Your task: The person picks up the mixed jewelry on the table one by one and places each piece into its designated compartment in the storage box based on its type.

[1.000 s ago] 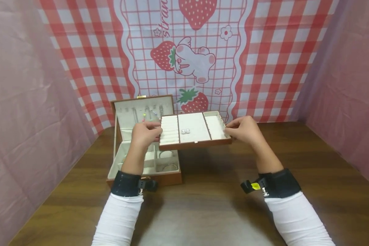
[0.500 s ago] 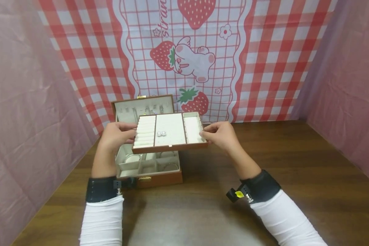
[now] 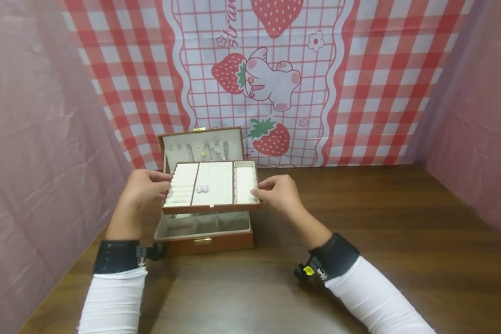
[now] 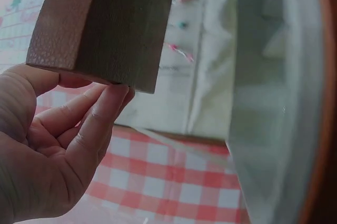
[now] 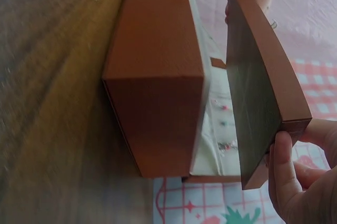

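Observation:
A shallow brown jewelry tray [image 3: 215, 176] with a cream lining hangs above the open jewelry box [image 3: 227, 241]. My left hand [image 3: 144, 189] pinches its left end, and my right hand [image 3: 280, 194] pinches the right end. Ring rolls [image 3: 181, 183] fill the tray's left part. Two shiny stud earrings [image 3: 202, 189] sit in the middle part. From the right wrist view, a gap shows between the tray's dark underside [image 5: 255, 87] and the box. The tray covers much of the box's divided inside.
Necklaces and colored bracelets [image 3: 210, 150] hang inside the raised lid [image 3: 179, 144] behind the tray. A gold clasp [image 3: 202, 240] is on the box front. The wooden table [image 3: 359, 222] extends to the right; a checked cloth [image 3: 384, 93] hangs behind.
Both hands have carried the tray left, from beyond the box's right side to over the box, and slightly lower. The box has stayed in place.

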Tool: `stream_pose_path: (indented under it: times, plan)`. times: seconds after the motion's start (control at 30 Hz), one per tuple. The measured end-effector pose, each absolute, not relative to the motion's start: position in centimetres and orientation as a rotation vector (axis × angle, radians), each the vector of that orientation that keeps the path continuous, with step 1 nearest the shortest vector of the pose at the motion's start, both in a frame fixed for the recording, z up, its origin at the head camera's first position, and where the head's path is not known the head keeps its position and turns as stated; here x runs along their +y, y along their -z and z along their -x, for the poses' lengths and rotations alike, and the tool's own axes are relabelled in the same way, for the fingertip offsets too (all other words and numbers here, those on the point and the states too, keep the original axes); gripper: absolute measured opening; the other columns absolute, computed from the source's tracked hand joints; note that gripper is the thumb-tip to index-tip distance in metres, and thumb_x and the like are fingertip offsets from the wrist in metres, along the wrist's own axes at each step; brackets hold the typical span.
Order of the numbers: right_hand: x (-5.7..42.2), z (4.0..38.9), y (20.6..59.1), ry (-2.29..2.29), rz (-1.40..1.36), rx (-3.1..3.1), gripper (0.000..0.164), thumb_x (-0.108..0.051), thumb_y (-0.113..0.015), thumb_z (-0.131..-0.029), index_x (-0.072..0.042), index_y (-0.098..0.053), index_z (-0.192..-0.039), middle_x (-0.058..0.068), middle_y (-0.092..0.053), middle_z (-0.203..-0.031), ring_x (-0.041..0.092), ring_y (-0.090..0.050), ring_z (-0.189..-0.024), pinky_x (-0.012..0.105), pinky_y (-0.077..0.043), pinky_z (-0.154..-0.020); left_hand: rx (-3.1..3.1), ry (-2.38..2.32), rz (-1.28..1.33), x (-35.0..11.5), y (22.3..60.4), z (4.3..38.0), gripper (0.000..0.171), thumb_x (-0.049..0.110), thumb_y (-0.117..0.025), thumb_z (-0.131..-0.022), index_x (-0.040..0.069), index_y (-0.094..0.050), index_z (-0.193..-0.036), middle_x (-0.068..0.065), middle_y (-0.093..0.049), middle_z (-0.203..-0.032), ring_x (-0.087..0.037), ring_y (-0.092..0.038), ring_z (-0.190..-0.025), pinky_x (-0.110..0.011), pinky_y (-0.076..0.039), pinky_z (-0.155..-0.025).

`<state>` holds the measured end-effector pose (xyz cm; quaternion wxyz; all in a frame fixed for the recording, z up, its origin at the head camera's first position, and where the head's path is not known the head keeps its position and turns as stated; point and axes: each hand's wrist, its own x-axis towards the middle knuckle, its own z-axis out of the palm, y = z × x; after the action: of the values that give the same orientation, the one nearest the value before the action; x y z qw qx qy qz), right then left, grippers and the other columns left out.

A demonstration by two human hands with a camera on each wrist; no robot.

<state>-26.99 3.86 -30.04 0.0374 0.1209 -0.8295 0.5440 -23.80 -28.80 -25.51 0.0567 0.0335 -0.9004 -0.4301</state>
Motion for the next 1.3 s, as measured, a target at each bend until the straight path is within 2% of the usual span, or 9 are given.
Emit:
stream_pose_path:
  times: [0.13, 0.2, 0.33, 0.43, 0.53, 0.77, 0.97, 1.13, 1.3]
  plan:
    - [3.2, 26.7, 30.6, -1.732, -0.393, -2.557, 0.025, -0.017, -0.078, -0.083, 0.003, -0.073, -0.096, 0.010, -0.072, -0.081, 0.027, -0.070, -0.066, 0.032, -0.056, -0.061, -2.770, 1.251, -0.093, -29.8, 26.3, 23.9, 0.039, 0.011, -0.061, -0.091, -0.010, -0.061, -0.124, -0.030, -0.061, -0.119, -0.018, -0.068, -0.075, -0.028, -0.055, -0.069]
    - [2.9, 26.7, 31.0, -1.742, -0.415, -2.571, 0.023, -0.016, -0.077, -0.084, 0.003, -0.073, -0.095, 0.009, -0.072, -0.078, 0.025, -0.069, -0.063, 0.033, -0.057, -0.065, -2.784, 1.253, -0.100, -30.2, 26.7, 23.8, 0.039, 0.011, -0.061, -0.090, -0.010, -0.060, -0.124, -0.030, -0.062, -0.117, -0.018, -0.068, -0.075, -0.031, -0.056, -0.071]
    - [2.3, 26.7, 31.8, -1.750, -0.443, -2.600, 0.020, -0.012, -0.076, -0.084, 0.004, -0.073, -0.094, 0.009, -0.071, -0.076, 0.021, -0.068, -0.060, 0.037, -0.058, -0.068, -2.828, 1.234, -0.123, -31.0, 27.6, 23.6, 0.041, 0.013, -0.063, -0.089, -0.008, -0.062, -0.123, -0.025, -0.065, -0.112, -0.018, -0.068, -0.075, -0.035, -0.055, -0.075]
    - [1.9, 26.7, 32.3, -1.752, -0.446, -2.622, 0.018, -0.011, -0.076, -0.083, 0.004, -0.073, -0.093, 0.009, -0.071, -0.077, 0.021, -0.068, -0.059, 0.042, -0.059, -0.069, -2.850, 1.229, -0.128, -31.5, 28.2, 23.6, 0.041, 0.014, -0.064, -0.088, -0.008, -0.063, -0.122, -0.021, -0.066, -0.106, -0.018, -0.068, -0.075, -0.033, -0.055, -0.073]
    - [1.6, 26.7, 32.6, -1.725, -0.454, -2.654, 0.017, -0.011, -0.077, -0.083, 0.003, -0.074, -0.092, 0.008, -0.071, -0.077, 0.019, -0.068, -0.059, 0.040, -0.058, -0.068, -2.856, 1.252, -0.130, -31.7, 28.7, 23.5, 0.041, 0.012, -0.065, -0.088, -0.010, -0.062, -0.122, -0.019, -0.067, -0.100, -0.018, -0.067, -0.074, -0.032, -0.055, -0.070]
    - [1.4, 26.7, 32.9, -1.641, -0.460, -2.696, 0.015, -0.011, -0.077, -0.082, 0.002, -0.074, -0.090, 0.007, -0.071, -0.075, 0.017, -0.067, -0.057, 0.027, -0.056, -0.061, -2.876, 1.272, -0.101, -31.6, 29.7, 23.6, 0.040, 0.008, -0.066, -0.086, -0.014, -0.061, -0.119, -0.012, -0.070, -0.085, -0.017, -0.066, -0.070, -0.035, -0.057, -0.069]
    - [1.3, 26.8, 32.9, -1.587, -0.482, -2.706, 0.016, -0.010, -0.077, -0.081, 0.003, -0.074, -0.090, 0.008, -0.071, -0.076, 0.018, -0.068, -0.057, 0.029, -0.056, -0.061, -2.930, 1.091, -0.086, -31.3, 29.9, 23.7, 0.034, 0.007, -0.066, -0.082, -0.012, -0.067, -0.111, -0.017, -0.070, -0.091, -0.021, -0.069, -0.068, -0.033, -0.056, -0.065]
    - [1.2, 26.9, 33.1, -1.562, -0.460, -2.730, 0.016, -0.009, -0.078, -0.079, 0.003, -0.074, -0.089, 0.010, -0.072, -0.079, 0.017, -0.068, -0.056, 0.028, -0.057, -0.060, -2.975, 0.945, -0.078, -31.3, 29.9, 23.9, 0.030, 0.007, -0.067, -0.079, -0.009, -0.071, -0.104, -0.012, -0.071, -0.080, -0.019, -0.068, -0.064, -0.028, -0.053, -0.061]
    - [1.0, 27.0, 33.2, -1.452, -0.459, -2.748, 0.010, -0.009, -0.074, -0.075, -0.001, -0.075, -0.082, 0.004, -0.069, -0.065, 0.016, -0.064, -0.049, 0.024, -0.052, -0.052, -2.996, 0.818, -0.038, -31.1, 29.6, 24.0, 0.029, 0.007, -0.067, -0.077, -0.007, -0.073, -0.102, -0.008, -0.071, -0.071, -0.020, -0.069, -0.065, -0.031, -0.052, -0.068]
